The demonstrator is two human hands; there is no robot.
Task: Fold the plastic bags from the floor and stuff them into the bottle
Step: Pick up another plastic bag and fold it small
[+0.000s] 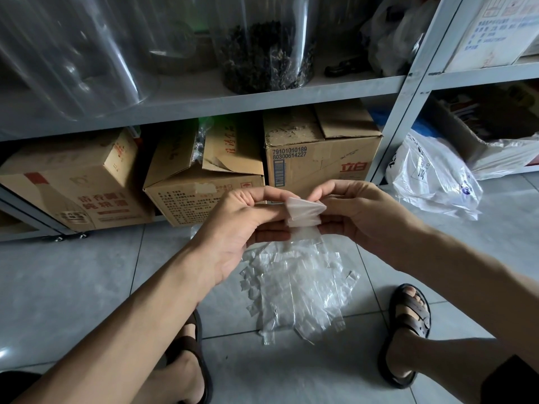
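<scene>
While the two hands meet at the middle of the scene, a small folded plastic bag [303,212] is held up between them, clear of the tiled floor [87,272]. The left hand [242,225] pinches its nine o'clock edge, thumb on top and fingers curled beneath. The right hand [358,211] pinches the three o'clock corner between thumb and forefinger, with its other fingers curled under the lower fold. The bag is folded to a compact whitish wedge, and a clear strip of it hangs down at six o'clock.

Straight below, at six o'clock from the hands, a loose pile of clear plastic bags [294,290] lies flat on the tiles. It sits between the left sandal [189,345] at seven o'clock and the right sandal [408,325] at four o'clock.

At three o'clock from the hands a crumpled white printed bag [431,182] lies on the floor just beside the shelf post [408,91]. Behind the hands, from nine to twelve o'clock, three cardboard boxes [320,158] sit under the grey metal shelf [262,97]. On that shelf at twelve o'clock stands a clear jar [262,53] with dark dried stuff in it, and at eleven o'clock a big clear container [73,53], blurred
</scene>
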